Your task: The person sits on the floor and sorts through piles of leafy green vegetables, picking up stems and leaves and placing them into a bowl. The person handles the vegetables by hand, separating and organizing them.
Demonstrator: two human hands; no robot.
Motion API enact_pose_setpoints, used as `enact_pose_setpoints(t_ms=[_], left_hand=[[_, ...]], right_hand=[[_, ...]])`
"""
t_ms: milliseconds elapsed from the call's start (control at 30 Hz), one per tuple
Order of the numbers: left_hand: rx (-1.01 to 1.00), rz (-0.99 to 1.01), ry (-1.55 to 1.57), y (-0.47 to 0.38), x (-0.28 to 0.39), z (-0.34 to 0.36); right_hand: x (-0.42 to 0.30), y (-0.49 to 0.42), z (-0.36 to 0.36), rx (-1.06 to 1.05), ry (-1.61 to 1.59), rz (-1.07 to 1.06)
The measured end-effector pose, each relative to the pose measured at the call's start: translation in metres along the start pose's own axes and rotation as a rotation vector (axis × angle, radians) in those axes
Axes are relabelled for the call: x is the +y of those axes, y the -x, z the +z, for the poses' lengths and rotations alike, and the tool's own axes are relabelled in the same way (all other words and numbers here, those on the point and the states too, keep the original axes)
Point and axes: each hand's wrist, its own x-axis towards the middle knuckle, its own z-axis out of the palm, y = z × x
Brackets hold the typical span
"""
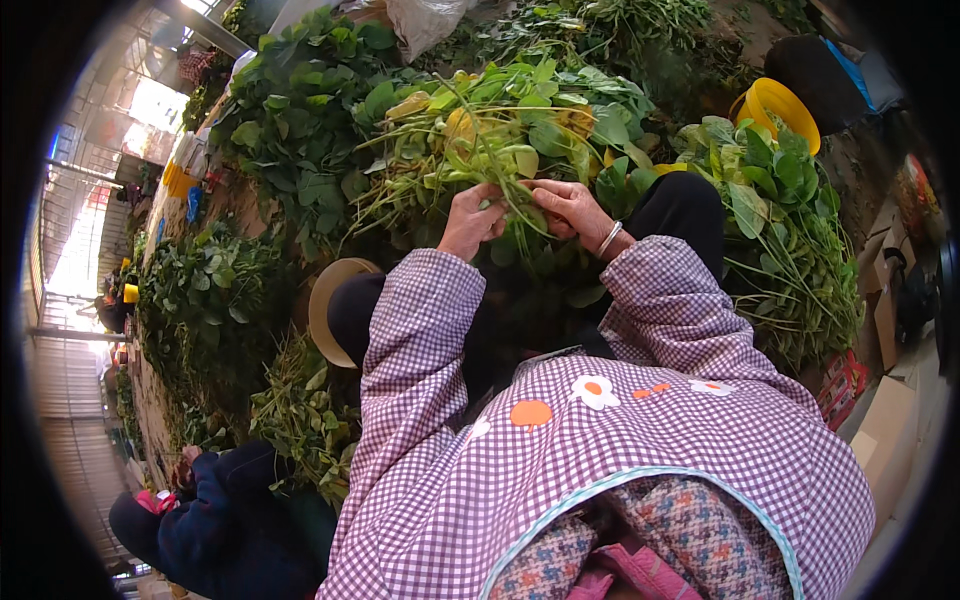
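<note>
Between my hands is a green bean plant stem [480,139] with pods, its long stalk slanting up to the left. My left hand [474,219] pinches at its pods from the left, fingers bent. My right hand [571,212], with a silver bangle at the wrist, grips the stem and pods from the right. Behind and under them lies a heap of cut bean plants [420,169] with green and yellowing leaves and many pods. Which exact pod each fingertip touches is hidden.
More leafy plants are piled at the left [217,285] and right [795,247]. A yellow bucket [795,112] tilts at the upper right. A pale round rim [326,311] shows by my left knee. A person in dark clothes [225,517] sits at the lower left. Cardboard [889,442] lies at the right.
</note>
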Motion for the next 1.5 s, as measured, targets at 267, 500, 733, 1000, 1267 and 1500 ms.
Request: enact_pose_setpoints(t_ms=[267,500,733,1000,1267,1500], left_hand=[[0.171,-0.076,0.253,0.024,-0.018,-0.006],[0.368,-0.081,0.403,0.061,-0.015,-0.004],[0.327,0.007,0.743,0.106,-0.02,-0.012],[0.646,0.504,0.952,0.185,0.051,-0.107],[1.189,0.275,0.985,0.2,-0.055,-0.227],[1.249,0.115,0.669,0.215,0.003,-0.187]], right_hand=[[0.002,-0.005,0.015,-0.035,-0.007,0.041],[0.015,-0.01,0.022,-0.201,-0.166,0.086],[0.016,-0.012,0.04,-0.064,-0.11,-0.101],[0.008,-0.019,0.051,0.067,0.187,-0.266],[0.017,-0.021,0.055,0.128,0.313,-0.396],[0.01,-0.023,0.056,0.124,0.438,-0.402]])
